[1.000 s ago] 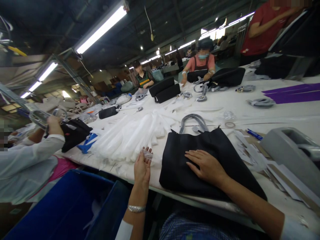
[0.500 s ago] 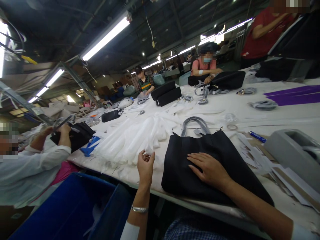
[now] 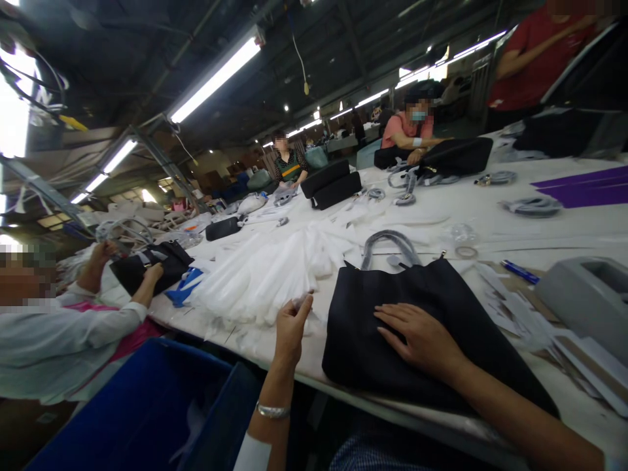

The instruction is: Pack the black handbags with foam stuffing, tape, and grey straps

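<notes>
A black handbag (image 3: pixel 353 333) lies flat at the table's near edge, its wrapped grey handles (image 3: pixel 392 239) pointing away from me. My right hand (image 3: pixel 417 333) rests palm down on the bag's front, fingers stretched out. Left of the bag, my left hand (image 3: pixel 292 327) is raised over the table edge with thumb and fingers pinched together. Whatever they hold, if anything, is too small to make out. Just beyond that hand spreads a fan of white translucent plastic sheets (image 3: pixel 260 268).
At right stand a grey tape dispenser (image 3: pixel 583 307) and a blue pen (image 3: pixel 520 271) by paper strips. A blue bin (image 3: pixel 142 399) is below left. A co-worker (image 3: pixel 83 340) handles another black bag (image 3: pixel 171 261) at left. Purple strips (image 3: pixel 583 186) lie far right.
My left hand's thumb and fingers have closed closer together. My right hand stays flat on the handbag. The co-worker at left has shifted one hand lower on their bag.
</notes>
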A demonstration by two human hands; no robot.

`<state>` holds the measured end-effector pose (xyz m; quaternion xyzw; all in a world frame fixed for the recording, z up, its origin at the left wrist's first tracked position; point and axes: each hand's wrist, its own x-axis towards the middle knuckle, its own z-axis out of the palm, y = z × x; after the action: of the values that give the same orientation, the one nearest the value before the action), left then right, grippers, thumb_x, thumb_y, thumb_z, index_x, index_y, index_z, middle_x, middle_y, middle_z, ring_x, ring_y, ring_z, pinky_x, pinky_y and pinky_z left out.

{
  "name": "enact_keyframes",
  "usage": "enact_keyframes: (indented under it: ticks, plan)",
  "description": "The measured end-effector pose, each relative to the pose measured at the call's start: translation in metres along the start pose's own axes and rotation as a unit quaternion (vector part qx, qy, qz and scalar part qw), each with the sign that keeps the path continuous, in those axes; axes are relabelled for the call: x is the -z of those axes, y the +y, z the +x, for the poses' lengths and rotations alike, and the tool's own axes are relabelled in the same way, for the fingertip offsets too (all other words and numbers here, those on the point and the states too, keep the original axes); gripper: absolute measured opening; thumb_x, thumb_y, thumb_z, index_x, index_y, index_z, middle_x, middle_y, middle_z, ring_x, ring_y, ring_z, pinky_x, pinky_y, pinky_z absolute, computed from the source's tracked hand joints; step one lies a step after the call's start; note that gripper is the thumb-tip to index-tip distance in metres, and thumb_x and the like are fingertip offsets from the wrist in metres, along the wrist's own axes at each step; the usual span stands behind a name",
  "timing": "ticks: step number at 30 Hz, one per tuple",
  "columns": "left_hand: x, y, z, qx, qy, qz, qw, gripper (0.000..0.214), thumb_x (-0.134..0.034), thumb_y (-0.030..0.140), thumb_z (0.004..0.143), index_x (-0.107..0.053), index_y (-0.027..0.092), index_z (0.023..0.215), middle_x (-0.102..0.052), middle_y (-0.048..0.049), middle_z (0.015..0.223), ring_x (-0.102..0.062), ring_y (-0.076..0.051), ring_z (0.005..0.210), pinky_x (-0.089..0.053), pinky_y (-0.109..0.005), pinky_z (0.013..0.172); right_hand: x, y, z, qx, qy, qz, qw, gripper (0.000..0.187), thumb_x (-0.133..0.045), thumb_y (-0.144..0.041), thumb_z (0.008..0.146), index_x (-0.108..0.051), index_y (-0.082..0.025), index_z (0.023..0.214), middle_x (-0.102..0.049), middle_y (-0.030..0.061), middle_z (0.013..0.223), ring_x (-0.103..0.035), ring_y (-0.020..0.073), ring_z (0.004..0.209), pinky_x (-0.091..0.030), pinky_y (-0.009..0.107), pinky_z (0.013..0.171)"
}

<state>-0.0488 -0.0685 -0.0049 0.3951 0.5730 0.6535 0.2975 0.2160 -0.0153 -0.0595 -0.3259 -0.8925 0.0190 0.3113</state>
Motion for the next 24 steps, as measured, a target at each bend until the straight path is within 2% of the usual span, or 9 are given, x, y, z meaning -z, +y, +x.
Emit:
enact_keyframes:
  ticks: [4,7,9,12,15,17,21,22,24]
  plan:
    - [-0.009,0.013,0.004,-0.061,0.071,-0.101,0.99,0.04,-0.069,0.042,0.083,-0.069,0.017,0.115,-0.07,-0.0088,0.11,-0.065,-0.021,0.104,-0.048,-0.037,0.096,0.0,0.0,-0.001,0.003,0.002,0.004,1.0,0.033,-0.052,-0.032,0.094,-0.065,-0.023,0.122,-0.067,0.0042,0.125,-0.062,0.0232,0.115,-0.046,0.045,0.102]
    - [-0.028,0.029,-0.003,-0.123,0.066,-0.11,0.984,0.044,-0.054,0.043,0.094,-0.056,0.024,0.133,-0.06,-0.0085,0.133,-0.055,-0.021,0.124,-0.04,-0.039,0.108,0.001,-0.001,-0.001,-0.007,0.002,0.015,1.0,0.032,-0.053,-0.031,0.093,-0.065,-0.022,0.122,-0.068,0.0048,0.124,-0.062,0.0236,0.114,-0.046,0.045,0.102]
    - [-0.05,0.033,-0.013,-0.151,0.018,-0.063,0.986,0.046,-0.045,0.043,0.099,-0.047,0.027,0.141,-0.052,-0.0062,0.143,-0.044,-0.02,0.135,-0.032,-0.038,0.115,0.003,-0.003,0.001,-0.012,0.003,0.028,1.0,0.032,-0.054,-0.03,0.092,-0.065,-0.022,0.122,-0.068,0.0058,0.123,-0.062,0.0235,0.113,-0.045,0.045,0.102]
    - [-0.088,0.014,-0.028,-0.155,-0.12,0.032,0.98,0.046,-0.039,0.041,0.1,-0.046,0.025,0.142,-0.05,-0.0049,0.145,-0.038,-0.021,0.139,-0.025,-0.039,0.118,0.005,-0.005,0.004,-0.013,0.007,0.051,0.999,0.032,-0.055,-0.027,0.091,-0.067,-0.02,0.119,-0.069,0.0073,0.12,-0.062,0.0226,0.112,-0.046,0.043,0.102]
    - [-0.121,-0.024,-0.041,-0.173,-0.25,0.148,0.941,0.042,-0.042,0.036,0.098,-0.055,0.024,0.136,-0.055,-0.0056,0.141,-0.046,-0.024,0.134,-0.026,-0.044,0.118,0.012,-0.006,-0.001,-0.015,0.007,0.071,0.997,0.026,-0.055,-0.019,0.087,-0.072,-0.019,0.107,-0.073,0.0077,0.107,-0.065,0.0219,0.106,-0.049,0.038,0.099]
    - [-0.133,-0.045,-0.046,-0.215,-0.288,0.24,0.902,0.04,-0.041,0.031,0.098,-0.055,0.026,0.135,-0.057,-0.0055,0.139,-0.05,-0.025,0.131,-0.027,-0.048,0.116,0.026,-0.006,-0.015,-0.036,0.035,0.074,0.996,0.025,-0.054,-0.016,0.087,-0.073,-0.021,0.101,-0.074,0.0067,0.102,-0.066,0.0209,0.102,-0.051,0.036,0.096]
    - [-0.137,-0.061,-0.049,-0.294,-0.286,0.348,0.843,0.04,-0.041,0.028,0.098,-0.054,0.024,0.136,-0.055,-0.0087,0.139,-0.045,-0.026,0.135,-0.029,-0.05,0.114,0.075,0.004,-0.067,-0.2,0.196,-0.014,0.96,0.023,-0.05,-0.024,0.093,-0.07,-0.023,0.104,-0.071,0.0084,0.11,-0.065,0.0227,0.105,-0.05,0.039,0.098]
    - [-0.136,-0.062,-0.05,-0.304,-0.281,0.357,0.837,0.04,-0.042,0.028,0.097,-0.054,0.023,0.135,-0.055,-0.0097,0.14,-0.044,-0.027,0.136,-0.029,-0.05,0.114,0.087,0.011,-0.08,-0.251,0.217,-0.052,0.942,0.024,-0.049,-0.029,0.094,-0.069,-0.022,0.106,-0.071,0.0103,0.11,-0.066,0.0246,0.103,-0.051,0.041,0.096]
    - [-0.136,-0.061,-0.051,-0.313,-0.273,0.365,0.833,0.04,-0.043,0.028,0.097,-0.055,0.021,0.135,-0.054,-0.0109,0.14,-0.043,-0.028,0.136,-0.03,-0.051,0.114,0.104,0.027,-0.1,-0.353,0.189,-0.108,0.91,0.034,-0.051,-0.04,0.092,-0.065,-0.018,0.114,-0.072,0.0135,0.103,-0.07,0.0275,0.09,-0.056,0.042,0.083]
